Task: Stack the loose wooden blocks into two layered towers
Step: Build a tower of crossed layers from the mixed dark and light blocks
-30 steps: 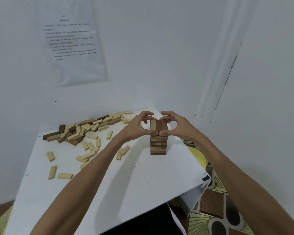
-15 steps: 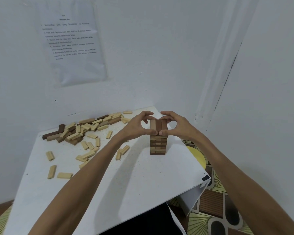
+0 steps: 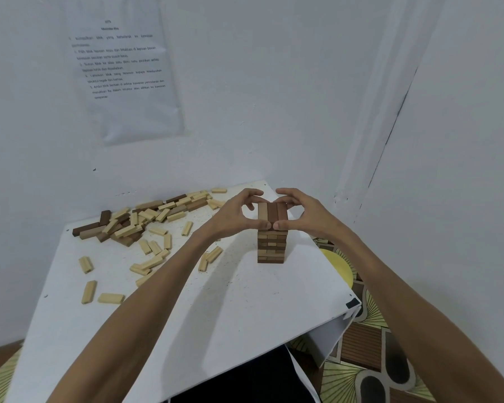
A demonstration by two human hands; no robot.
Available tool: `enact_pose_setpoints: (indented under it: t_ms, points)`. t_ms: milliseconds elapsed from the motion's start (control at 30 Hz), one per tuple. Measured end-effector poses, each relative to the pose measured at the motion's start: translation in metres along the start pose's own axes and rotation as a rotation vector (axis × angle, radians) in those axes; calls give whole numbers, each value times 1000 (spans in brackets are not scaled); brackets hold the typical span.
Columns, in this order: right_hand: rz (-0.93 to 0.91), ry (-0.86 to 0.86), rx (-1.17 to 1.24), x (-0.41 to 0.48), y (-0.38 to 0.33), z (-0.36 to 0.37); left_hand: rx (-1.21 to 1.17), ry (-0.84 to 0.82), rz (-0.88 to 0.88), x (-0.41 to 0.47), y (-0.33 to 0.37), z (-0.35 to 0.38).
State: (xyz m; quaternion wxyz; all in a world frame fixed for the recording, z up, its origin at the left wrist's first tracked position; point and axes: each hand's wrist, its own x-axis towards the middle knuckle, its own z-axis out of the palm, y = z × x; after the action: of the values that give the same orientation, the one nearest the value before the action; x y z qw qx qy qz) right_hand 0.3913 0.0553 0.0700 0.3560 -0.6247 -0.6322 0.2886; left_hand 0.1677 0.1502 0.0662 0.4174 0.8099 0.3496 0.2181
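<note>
White-painted walls meet in a corner behind a white rectangular table top. A printed paper sheet is fixed to the left wall, and its text is too small to read.

Task item: one tower of pale and dark brown wooden blocks stands upright on the right half of the table, near the far edge. It is several layers high. Its top layer consists of three blocks side by side, one pale on the left and two dark brown on the right, running away from the camera.

Left hand: the fingers are curled. The thumb tip presses the near end of the top layer and the forefinger arches over to its far end, so the hand grips that layer from the left side.

Right hand: it mirrors this, with the thumb at the near end and the fingers bent over the far end, gripping the same layer from the right. The two thumb tips lie close together on the near face.

A heap of loose wooden blocks, pale and dark brown mixed, occupies the far left of the table, well apart from the tower. Scattered pale blocks lie singly toward the left edge. Two more pale blocks lie just beside the left forearm, between the heap and the tower.

A round yellow stool seat shows beyond the right table edge, partly hidden by the right forearm. A patterned floor covering lies below it.
</note>
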Motion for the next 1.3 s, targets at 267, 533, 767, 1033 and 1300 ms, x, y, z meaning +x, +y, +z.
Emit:
enact_pose_setpoints:
  t_ms: [267,533,767,1033,1300]
  points:
    - [-1,-2,-35,-6,-6,-1,48,-54,2,-7,-3,-3]
    - [-94,147,-89,-2,-34,0,14,-19,-9,-27,-10,-24]
    - [-249,85,-233,-1,-76,36,75,103,14,-70,-15,-55]
    - [-287,-130,-226,-18,-72,144,-27,303,-98,-158,-70,-62]
    - [-310,-285,-216,-31,-70,224,53,403,-189,-234,-111,-60]
